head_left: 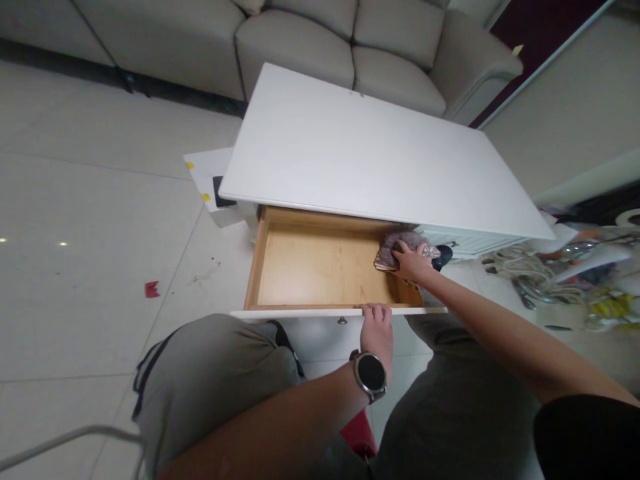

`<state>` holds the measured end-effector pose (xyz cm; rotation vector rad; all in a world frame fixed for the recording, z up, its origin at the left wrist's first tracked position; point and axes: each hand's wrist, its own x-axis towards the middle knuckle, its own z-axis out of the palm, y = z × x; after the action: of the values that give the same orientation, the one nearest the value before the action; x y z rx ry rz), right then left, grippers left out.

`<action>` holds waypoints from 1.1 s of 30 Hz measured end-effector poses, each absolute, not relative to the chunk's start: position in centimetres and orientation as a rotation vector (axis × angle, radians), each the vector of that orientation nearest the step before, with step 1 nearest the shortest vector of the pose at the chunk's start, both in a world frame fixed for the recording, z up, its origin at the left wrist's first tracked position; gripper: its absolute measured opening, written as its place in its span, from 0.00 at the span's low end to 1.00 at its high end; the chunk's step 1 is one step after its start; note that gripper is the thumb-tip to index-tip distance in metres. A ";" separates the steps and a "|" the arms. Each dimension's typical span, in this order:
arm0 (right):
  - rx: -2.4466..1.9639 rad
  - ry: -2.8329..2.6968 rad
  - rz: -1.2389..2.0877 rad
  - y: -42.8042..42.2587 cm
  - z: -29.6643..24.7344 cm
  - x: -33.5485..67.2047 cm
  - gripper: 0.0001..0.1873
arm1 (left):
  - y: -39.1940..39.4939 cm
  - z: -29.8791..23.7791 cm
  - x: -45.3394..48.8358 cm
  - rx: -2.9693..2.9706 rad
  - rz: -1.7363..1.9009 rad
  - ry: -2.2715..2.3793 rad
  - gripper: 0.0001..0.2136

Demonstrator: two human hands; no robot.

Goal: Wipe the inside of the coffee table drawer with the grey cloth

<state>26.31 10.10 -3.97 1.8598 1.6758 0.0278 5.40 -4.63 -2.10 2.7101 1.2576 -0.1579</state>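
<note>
Two hands were engaged at the open wooden drawer (310, 267) of the white cabinet (375, 153). Your left hand (377, 330), below the wristwatch (371, 372), grasped the top edge of the drawer front (295, 313), just right of the metal knob (342, 321); your thumb was hidden from view. Your right hand (414, 263) grasped the bunched, patterned cloth (385, 256) from above. The cloth was located at the right end of the drawer, over its side wall. Your knees flanked the drawer front; the sofa (300, 50) stood behind the cabinet.
</note>
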 end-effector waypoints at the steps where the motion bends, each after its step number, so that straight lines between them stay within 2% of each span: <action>1: 1.844 1.718 0.048 10.0 -4.4 26.8 0.34 | -4.6 -2.2 5.4 2.716 -0.162 1.257 0.20; 6: 1.870 1.816 0.191 11.4 -5.8 27.4 0.25 | -4.6 -2.9 5.5 2.734 -0.128 1.270 0.21; 14: 1.878 1.789 0.189 13.0 -5.6 26.5 0.19 | -4.7 -2.8 5.4 2.711 -0.102 1.285 0.22; 19: 1.740 1.879 0.152 9.9 -4.8 26.0 0.22 | -4.8 -2.3 5.3 2.716 -0.151 1.255 0.20; 25: 1.394 2.006 -0.119 5.4 -3.2 24.7 0.19 | -4.6 -2.1 5.2 2.720 -0.149 1.248 0.20; 28: 1.458 2.042 -0.176 6.1 -1.7 25.1 0.16 | -4.7 -2.2 5.3 2.699 -0.120 1.258 0.21; 33: 1.668 2.271 -0.147 9.0 -0.4 25.7 0.25 | -4.7 -2.6 5.7 2.656 -0.094 1.263 0.22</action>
<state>25.74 8.99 -0.36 1.6683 2.2714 -0.1468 5.72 -4.69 -2.59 2.6562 1.2628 -0.0943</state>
